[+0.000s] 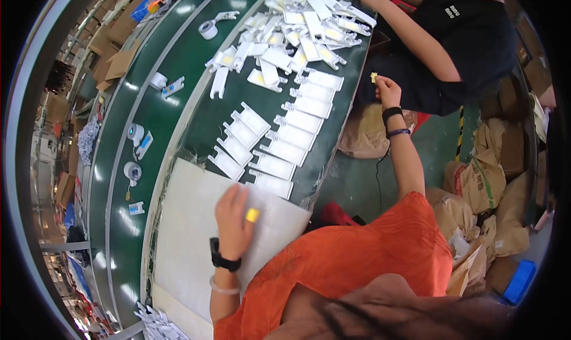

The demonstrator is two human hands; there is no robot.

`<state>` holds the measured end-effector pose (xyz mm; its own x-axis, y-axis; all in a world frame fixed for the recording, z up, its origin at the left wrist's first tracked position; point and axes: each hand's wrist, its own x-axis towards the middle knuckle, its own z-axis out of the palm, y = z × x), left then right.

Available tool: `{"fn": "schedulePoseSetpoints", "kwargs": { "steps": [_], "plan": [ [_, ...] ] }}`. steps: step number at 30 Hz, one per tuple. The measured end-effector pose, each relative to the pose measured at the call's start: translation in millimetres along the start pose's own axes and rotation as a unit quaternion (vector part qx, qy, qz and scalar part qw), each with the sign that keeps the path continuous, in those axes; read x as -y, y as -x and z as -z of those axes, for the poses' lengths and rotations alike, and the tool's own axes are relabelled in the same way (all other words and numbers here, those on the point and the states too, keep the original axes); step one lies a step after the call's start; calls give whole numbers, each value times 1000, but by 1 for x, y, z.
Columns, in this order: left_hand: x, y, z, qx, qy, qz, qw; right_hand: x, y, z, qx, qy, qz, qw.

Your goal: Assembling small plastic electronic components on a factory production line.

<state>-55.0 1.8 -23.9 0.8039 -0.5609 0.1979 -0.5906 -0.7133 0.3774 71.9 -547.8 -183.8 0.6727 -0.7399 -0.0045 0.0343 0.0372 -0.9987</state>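
Observation:
Over the pale sheet (190,221) on the bench, my left hand (233,224) is closed, with a small flat yellow piece (252,215) at its thumb; the fingertips are partly blurred. Out to the right, past the bench edge, my right hand (388,93) pinches a small crumpled yellow piece (373,77). Ahead of my left hand, several white plastic housings (288,143) lie flat in an overlapping row. A shorter row of similar white housings (238,139) lies to its left.
A heap of white housings (297,27) covers the far bench. On the left, a green conveyor (160,114) carries white round parts (132,172). A co-worker in black (440,48) sits at the far right, one hand by the heap. Brown sacks (476,179) stand right.

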Motion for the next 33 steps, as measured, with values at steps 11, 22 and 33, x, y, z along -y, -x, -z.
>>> {"fn": "schedulePoseSetpoints", "kwargs": {
  "steps": [11,22,33],
  "plan": [
    [-30,14,-13,99,-41,80,991,-32,-189,-52,46,-188,-19,981],
    [-22,2,-17,46,-35,79,995,121,129,-58,144,-32,224,963],
    [-28,24,-15,-20,3,53,998,155,305,-106,480,255,494,679]
  ]
}}
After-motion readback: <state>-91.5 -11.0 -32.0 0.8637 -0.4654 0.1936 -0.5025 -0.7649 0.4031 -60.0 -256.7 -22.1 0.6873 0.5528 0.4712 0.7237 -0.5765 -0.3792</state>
